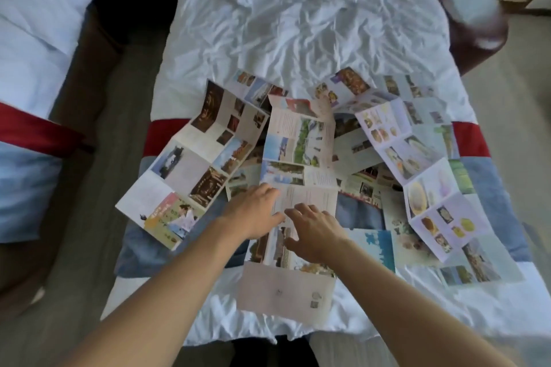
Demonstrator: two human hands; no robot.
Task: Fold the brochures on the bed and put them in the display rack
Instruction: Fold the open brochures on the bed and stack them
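Our left hand and right hand rest with relaxed, spread fingers on the middle brochure, unfolded among others on the bed. We should follow its creases, pressing each panel flat.

Two bare forearms, no sleeves anywhere along them, entering from 7 and 5 o'clock. Left hand and right hand without rings, watch, bracelets or gloves. Nails short, unpainted.
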